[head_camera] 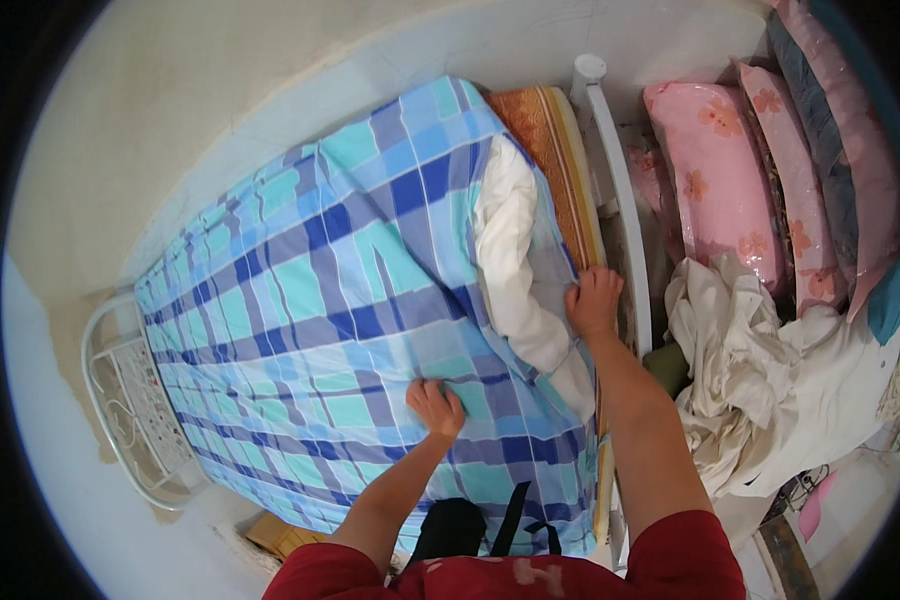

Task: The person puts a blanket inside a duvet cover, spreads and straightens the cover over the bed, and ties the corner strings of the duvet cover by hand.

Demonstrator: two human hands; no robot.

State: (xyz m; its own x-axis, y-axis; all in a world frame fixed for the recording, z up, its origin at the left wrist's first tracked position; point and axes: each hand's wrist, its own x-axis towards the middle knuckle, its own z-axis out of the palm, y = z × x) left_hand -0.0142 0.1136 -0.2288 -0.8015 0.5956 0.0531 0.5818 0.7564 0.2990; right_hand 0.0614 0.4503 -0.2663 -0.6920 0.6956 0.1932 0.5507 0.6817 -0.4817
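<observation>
A blue, turquoise and white plaid duvet cover [360,315] lies over the bed, with creases across it. White filling [517,262] shows through a long opening near the right end. My left hand [436,406] rests on the plaid cloth with its fingers curled; whether it pinches the fabric is unclear. At the cover's right edge, my right hand [595,294] is closed on the cloth, beside the bed frame. An orange patterned mattress [551,157] is exposed past the cover's upper right edge.
A white metal bed rail [630,202] stands along the right end. Beyond it are pink floral pillows in plastic [720,165] and a crumpled white cloth [765,382]. A white metal bed end [94,375] stands at the far left, and a wall runs along the top.
</observation>
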